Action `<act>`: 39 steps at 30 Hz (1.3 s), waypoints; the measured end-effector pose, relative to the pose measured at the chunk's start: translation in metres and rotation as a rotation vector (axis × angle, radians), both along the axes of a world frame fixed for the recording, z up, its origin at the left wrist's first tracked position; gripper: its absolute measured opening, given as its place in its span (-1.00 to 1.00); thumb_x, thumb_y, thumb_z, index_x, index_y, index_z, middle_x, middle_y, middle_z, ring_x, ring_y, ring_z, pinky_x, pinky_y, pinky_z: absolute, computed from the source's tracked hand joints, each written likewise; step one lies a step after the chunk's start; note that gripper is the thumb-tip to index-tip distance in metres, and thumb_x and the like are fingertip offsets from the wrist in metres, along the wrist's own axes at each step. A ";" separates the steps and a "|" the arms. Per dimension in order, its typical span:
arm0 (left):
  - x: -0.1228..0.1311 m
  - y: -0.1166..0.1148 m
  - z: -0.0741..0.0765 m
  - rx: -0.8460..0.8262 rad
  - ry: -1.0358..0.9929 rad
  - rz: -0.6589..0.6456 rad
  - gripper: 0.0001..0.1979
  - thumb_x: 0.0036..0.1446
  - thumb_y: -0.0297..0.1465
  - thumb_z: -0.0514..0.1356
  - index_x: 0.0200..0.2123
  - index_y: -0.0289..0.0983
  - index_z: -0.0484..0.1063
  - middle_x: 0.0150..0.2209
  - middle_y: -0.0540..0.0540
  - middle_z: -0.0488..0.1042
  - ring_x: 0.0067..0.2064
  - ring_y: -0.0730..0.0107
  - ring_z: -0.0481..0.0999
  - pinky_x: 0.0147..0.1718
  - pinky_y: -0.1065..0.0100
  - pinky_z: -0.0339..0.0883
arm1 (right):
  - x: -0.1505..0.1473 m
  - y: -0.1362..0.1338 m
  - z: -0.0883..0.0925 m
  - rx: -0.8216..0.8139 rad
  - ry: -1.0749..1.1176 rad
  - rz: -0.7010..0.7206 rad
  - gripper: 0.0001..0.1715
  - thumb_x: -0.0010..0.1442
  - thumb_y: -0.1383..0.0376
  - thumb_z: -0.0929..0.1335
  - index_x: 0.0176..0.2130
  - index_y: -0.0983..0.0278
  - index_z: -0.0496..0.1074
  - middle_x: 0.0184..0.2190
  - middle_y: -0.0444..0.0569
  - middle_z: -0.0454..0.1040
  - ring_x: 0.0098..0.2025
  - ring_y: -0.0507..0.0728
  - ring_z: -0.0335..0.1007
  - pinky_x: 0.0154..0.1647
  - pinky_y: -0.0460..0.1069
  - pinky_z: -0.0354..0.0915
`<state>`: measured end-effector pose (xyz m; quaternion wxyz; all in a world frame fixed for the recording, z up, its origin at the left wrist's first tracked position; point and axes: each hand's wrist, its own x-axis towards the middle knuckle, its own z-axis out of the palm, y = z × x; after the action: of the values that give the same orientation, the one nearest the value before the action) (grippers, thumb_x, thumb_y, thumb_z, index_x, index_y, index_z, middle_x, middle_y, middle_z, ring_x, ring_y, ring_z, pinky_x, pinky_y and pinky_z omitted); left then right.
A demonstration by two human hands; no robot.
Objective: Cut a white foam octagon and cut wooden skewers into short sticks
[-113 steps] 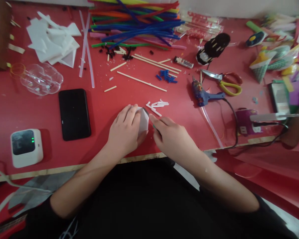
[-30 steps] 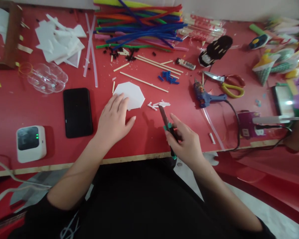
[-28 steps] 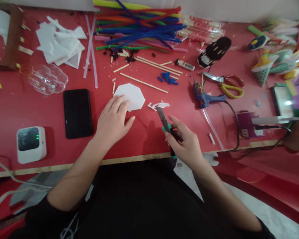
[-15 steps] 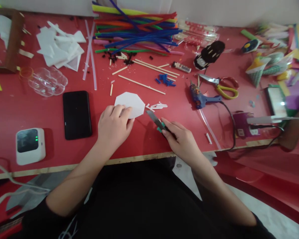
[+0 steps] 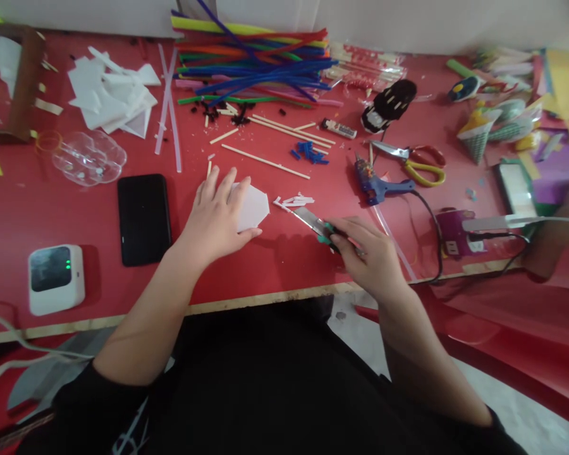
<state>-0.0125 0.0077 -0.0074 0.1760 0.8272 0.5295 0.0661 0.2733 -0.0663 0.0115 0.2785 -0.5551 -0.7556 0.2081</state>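
Under the spread fingers of my left hand [image 5: 213,218] lies a white many-sided piece of card [image 5: 253,207], its left side hidden by the hand. The thumb rests along its lower edge. My right hand [image 5: 372,249] is closed around a box cutter [image 5: 310,221] with a green part, its blade extended and pointing left toward the card. Blade and card are apart. Small white offcuts [image 5: 298,200] lie just beyond the blade tip.
Behind are wooden sticks [image 5: 265,161], blue bits [image 5: 310,153] and pipe cleaners [image 5: 256,63]. A glue gun [image 5: 379,183] and scissors [image 5: 422,165] lie right. A black phone [image 5: 144,219] and white device [image 5: 57,279] lie left. Another person's arm [image 5: 557,230] shows at far right.
My right hand has drawn the box cutter right, away from the card. My left hand has spread its fingers and shifted slightly left and up, covering more of the card.
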 end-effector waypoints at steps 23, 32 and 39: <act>-0.008 -0.012 0.012 0.174 -0.247 0.268 -0.18 0.12 0.00 0.32 0.32 -0.26 0.17 0.30 -0.37 0.30 0.35 -0.19 0.25 0.32 -0.15 0.08 | -0.005 0.039 -0.036 0.153 -0.068 0.165 -0.73 0.35 0.34 0.28 -0.11 0.25 0.58 -0.26 0.08 0.60 -0.19 0.21 0.52 -0.11 0.14 0.45; 0.006 -0.032 0.014 0.256 -0.578 0.184 0.11 -0.09 0.20 0.37 0.38 -0.17 0.04 0.25 -0.34 0.26 0.30 -0.16 0.25 0.25 -0.09 0.20 | -0.048 0.019 -0.001 -0.163 0.447 -0.095 -0.78 0.34 0.20 0.35 -0.16 0.20 0.60 -0.32 -0.03 0.59 -0.33 0.12 0.51 -0.27 0.06 0.44; 0.016 -0.042 0.020 0.253 -0.515 0.221 0.08 -0.08 0.15 0.41 0.36 -0.22 0.07 0.23 -0.36 0.19 0.34 -0.17 0.18 0.29 -0.10 0.16 | -0.075 0.020 0.016 -0.458 0.734 -0.011 -0.79 0.23 0.18 0.44 -0.34 0.27 0.59 -0.42 -0.10 0.54 -0.51 0.00 0.41 -0.48 -0.04 0.37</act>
<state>0.0037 -0.0338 0.0124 0.1918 0.7358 0.5419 0.3580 0.1984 -0.0468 0.0278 0.3996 -0.4959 -0.5375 0.5528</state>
